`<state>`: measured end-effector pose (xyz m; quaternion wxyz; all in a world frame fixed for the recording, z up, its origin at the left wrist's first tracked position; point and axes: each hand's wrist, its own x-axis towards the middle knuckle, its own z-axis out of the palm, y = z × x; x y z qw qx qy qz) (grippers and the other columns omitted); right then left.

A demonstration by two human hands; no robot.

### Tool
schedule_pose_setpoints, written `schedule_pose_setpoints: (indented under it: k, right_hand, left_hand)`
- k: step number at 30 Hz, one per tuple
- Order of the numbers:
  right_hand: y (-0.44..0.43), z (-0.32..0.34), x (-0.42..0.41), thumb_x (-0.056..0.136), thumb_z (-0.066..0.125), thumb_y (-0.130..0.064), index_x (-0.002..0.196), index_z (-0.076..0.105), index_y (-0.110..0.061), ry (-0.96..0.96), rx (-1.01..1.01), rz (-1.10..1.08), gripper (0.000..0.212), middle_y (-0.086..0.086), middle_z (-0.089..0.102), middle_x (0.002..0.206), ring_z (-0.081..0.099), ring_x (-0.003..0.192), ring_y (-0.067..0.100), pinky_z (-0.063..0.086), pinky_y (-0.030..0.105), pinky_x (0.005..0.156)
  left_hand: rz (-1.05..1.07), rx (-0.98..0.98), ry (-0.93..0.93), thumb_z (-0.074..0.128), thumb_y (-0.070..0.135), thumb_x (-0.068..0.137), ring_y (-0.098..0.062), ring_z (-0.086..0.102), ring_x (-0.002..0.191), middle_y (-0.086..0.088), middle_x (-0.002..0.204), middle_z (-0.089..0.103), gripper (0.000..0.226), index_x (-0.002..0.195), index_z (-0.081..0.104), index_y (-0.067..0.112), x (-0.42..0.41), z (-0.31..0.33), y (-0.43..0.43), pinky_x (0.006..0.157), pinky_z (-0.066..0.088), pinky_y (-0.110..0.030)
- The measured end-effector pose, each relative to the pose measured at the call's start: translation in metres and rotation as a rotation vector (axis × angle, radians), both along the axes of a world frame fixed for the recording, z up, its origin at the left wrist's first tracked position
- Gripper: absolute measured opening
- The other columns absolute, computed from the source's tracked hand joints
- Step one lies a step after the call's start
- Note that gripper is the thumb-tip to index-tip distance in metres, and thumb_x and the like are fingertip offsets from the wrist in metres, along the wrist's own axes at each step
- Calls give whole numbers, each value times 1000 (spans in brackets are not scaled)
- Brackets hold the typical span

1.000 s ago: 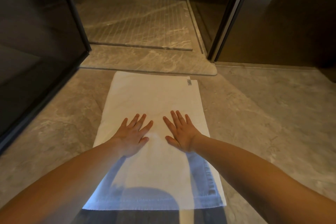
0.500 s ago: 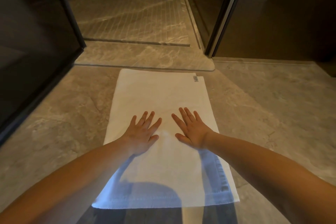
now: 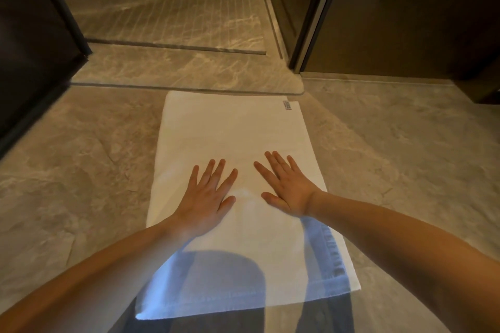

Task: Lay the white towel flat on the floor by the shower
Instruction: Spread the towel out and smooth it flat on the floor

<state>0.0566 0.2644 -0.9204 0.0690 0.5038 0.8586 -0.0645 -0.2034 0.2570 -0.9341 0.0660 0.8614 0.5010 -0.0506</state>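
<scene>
Floor (image 3: 81,170): grey veined stone-look tile, filling most of the view. Shower (image 3: 167,8): at the far end, base in the same stone scored with fine parallel grooves, fronted by a low raised sill (image 3: 189,67) with a rounded right corner. Dark glass panel (image 3: 32,35): black-framed, along the left side of the opening. Metal door frame (image 3: 316,13): upright at the right of the opening, dark wall surface beyond it. White towel (image 3: 230,127): spread lengthwise on the floor directly in front of the shower, far short edge just beside the sill and roughly parallel to it, near short edge close to the camera and partly under a bluish shadow. Apparently doubled over, to judge by a second layer stepping out at the far right corner. Surface smooth, no obvious creases or lifted corners, woven hem band (image 3: 331,251) visible along the near right edge. Left hand (image 3: 208,197): palm down on the middle of the towel, fingers straight and slightly fanned, gripping nothing, pressing on the cloth. Right hand (image 3: 289,186): likewise flat and palm down just beside the left, fingers extended toward the shower, nothing held. Small sewn label (image 3: 287,105): at the far right corner, lying flat. Task status, as judged: placement and flattening essentially done, towel in position by the shower. Left to do, at most: a last smoothing stroke toward the edges, perhaps squaring of the offset far corner, then lifting of both hands clear.
</scene>
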Motion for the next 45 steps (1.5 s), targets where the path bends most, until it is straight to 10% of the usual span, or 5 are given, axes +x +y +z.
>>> schedule_pose_setpoints:
  k: [8, 22, 30, 34, 45]
  right_hand:
    - [2, -11, 7, 96, 24, -61, 155, -2, -33, 151, 43, -2, 71, 11, -2, 164, -8, 151, 26, -6, 47, 120]
    - [2, -3, 9, 92, 32, -59, 155, 0, -29, 220, -15, -14, 77, 14, -2, 164, -9, 150, 26, -5, 49, 120]
    - [2, -4, 10, 92, 31, -61, 155, 2, -29, 226, -1, 0, 77, 15, 3, 163, -4, 150, 27, -1, 51, 120]
    - [4, -6, 12, 95, 36, -56, 156, 10, -25, 217, 11, 6, 74, 17, 6, 163, 1, 150, 29, -2, 49, 120]
    - [-38, 22, 35, 93, 48, -28, 118, 54, -8, 348, 61, -394, 32, 10, 52, 113, 47, 107, 32, 41, 42, 89]
  left_hand:
    - [-31, -37, 0, -4, 55, 91, -27, -24, 144, -5, 157, -25, 63, 146, -23, 33, 1, 4, 1, 116, -9, -53]
    - [-13, -265, 750, 25, 46, 102, -39, -4, 147, -17, 159, -20, 68, 150, -16, 22, 65, 66, 23, 115, 18, -48]
    - [-162, -354, 625, 51, 44, 89, -36, 33, 125, -16, 143, 22, 67, 144, 21, 18, 64, 77, 56, 88, 47, -43]
    - [-209, -280, 427, 49, 26, 92, -28, 58, 103, -2, 108, 56, 20, 106, 60, 17, 102, 96, 95, 84, 51, -39]
    - [-379, -214, 99, 54, 22, 94, -28, 45, 96, 1, 102, 33, 54, 136, 34, 51, 178, 63, 136, 81, 45, -42]
